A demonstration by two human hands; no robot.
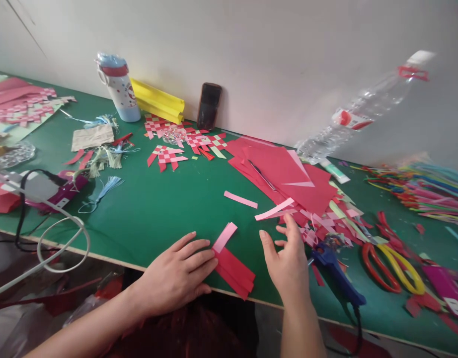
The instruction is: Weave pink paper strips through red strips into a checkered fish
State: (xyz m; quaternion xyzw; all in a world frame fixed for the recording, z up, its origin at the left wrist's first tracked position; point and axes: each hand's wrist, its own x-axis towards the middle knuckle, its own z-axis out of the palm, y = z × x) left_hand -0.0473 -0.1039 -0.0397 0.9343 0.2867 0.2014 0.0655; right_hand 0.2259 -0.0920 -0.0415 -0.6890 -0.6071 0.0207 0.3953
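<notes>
My left hand (177, 271) lies flat on the green table (158, 199) near its front edge, fingers stretched out, fingertips touching a small stack of red paper strips (234, 272) with a pink strip (224, 236) on top. My right hand (288, 258) hovers just right of the stack, fingers apart and holding nothing. Its fingertips point toward a long pink strip (274, 209) at the edge of a pile of red paper sheets (284, 174).
A blue glue gun (337, 271) and red and yellow scissors (393, 263) lie right of my right hand. Woven red-and-white paper pieces (169, 155), a phone (208, 105), a drinking bottle (119, 89) and a clear plastic bottle (363, 109) stand at the back. Coloured strips (426, 191) are far right, cables (53, 238) left.
</notes>
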